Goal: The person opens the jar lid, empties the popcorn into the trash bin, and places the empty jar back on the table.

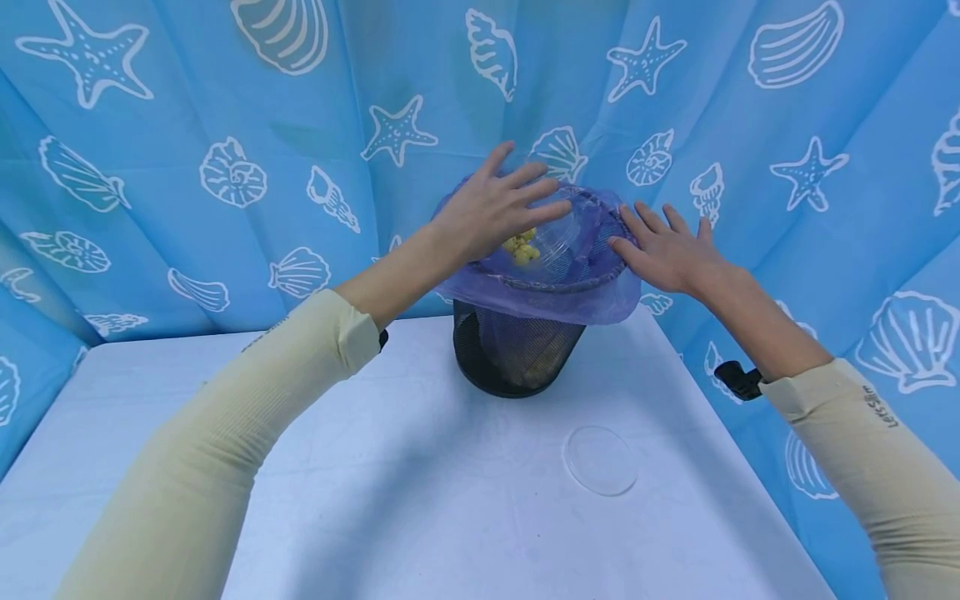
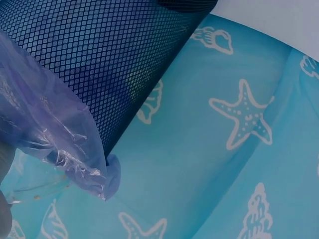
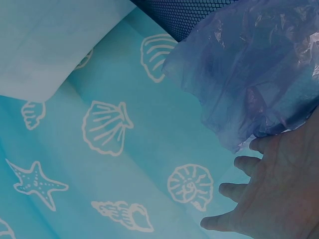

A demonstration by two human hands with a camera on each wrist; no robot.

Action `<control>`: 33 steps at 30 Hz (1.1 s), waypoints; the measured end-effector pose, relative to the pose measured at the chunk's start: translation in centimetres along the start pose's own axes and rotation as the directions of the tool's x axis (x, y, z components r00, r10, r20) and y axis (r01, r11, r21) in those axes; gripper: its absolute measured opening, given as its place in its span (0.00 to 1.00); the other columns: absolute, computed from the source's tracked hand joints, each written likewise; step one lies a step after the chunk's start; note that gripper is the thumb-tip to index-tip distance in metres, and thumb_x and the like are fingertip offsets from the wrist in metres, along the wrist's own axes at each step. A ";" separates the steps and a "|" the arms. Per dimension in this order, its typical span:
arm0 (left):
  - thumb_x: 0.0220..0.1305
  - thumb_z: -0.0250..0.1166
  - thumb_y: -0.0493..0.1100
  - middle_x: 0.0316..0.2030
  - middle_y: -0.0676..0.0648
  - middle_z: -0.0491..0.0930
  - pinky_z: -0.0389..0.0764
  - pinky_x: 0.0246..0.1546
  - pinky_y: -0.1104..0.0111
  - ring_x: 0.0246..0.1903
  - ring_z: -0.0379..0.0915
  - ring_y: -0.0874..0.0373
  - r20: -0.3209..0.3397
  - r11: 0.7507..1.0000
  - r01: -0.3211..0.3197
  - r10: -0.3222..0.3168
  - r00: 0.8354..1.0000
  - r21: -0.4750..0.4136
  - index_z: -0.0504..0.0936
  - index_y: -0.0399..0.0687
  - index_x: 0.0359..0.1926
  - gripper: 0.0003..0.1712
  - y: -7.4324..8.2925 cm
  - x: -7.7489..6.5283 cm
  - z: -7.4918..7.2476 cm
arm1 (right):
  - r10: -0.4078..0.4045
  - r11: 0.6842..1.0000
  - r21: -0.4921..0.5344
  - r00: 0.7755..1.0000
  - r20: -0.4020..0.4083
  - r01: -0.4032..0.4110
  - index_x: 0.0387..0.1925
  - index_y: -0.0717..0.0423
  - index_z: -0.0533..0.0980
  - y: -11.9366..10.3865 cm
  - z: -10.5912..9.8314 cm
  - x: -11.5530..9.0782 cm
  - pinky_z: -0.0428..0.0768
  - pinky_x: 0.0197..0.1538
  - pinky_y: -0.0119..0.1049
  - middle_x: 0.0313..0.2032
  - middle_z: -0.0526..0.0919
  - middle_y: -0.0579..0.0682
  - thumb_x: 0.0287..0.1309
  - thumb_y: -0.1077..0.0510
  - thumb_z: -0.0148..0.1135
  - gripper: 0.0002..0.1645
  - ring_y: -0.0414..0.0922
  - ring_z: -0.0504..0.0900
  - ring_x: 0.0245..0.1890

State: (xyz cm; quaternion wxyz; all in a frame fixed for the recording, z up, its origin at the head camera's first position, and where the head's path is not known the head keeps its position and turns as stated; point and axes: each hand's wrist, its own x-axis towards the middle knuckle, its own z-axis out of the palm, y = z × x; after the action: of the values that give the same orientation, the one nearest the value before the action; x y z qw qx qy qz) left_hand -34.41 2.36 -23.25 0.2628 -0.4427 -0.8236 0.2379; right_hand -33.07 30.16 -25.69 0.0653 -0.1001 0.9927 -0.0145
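A black mesh wastebasket [image 1: 517, 350] stands tilted on the table, lined with a purple plastic bag [image 1: 547, 304] folded over its rim. Inside its mouth lie yellow, popcorn-like pieces [image 1: 522, 248] and a clear plastic container [image 1: 558, 237], partly hidden. Over the left side of the opening is my left hand [image 1: 498, 208], fingers straight and spread. The left wrist view shows a clear plastic edge [image 2: 40, 191] near its fingertips. My right hand [image 1: 671, 254], fingers spread, is at the bag's right rim; in the right wrist view that hand [image 3: 279, 184] lies against the purple bag [image 3: 239, 64].
A clear round lid or ring [image 1: 600, 461] lies flat on the white table [image 1: 420, 517], in front of the wastebasket. Behind and to the right hangs a blue curtain [image 1: 427, 50] with white shells and starfish. The table's right edge runs close beside the basket.
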 end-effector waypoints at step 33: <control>0.59 0.74 0.43 0.73 0.44 0.56 0.47 0.70 0.42 0.73 0.48 0.46 -0.095 0.994 0.090 -0.095 0.991 -0.057 0.55 0.57 0.76 0.50 -0.7 -0.3 -1.1 | -0.007 1.000 0.001 1.000 -0.009 0.007 0.79 0.51 0.31 0.1 0.1 0.1 0.23 0.62 0.74 0.77 0.32 0.62 0.72 0.28 0.23 0.48 0.68 0.27 0.73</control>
State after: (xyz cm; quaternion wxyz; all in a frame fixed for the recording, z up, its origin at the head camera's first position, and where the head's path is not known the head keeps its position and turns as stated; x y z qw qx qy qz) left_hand -33.96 1.93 -22.02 0.3016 -0.4219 -0.8354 0.1817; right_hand -33.19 30.24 -25.76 0.0609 -0.1037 0.9926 -0.0158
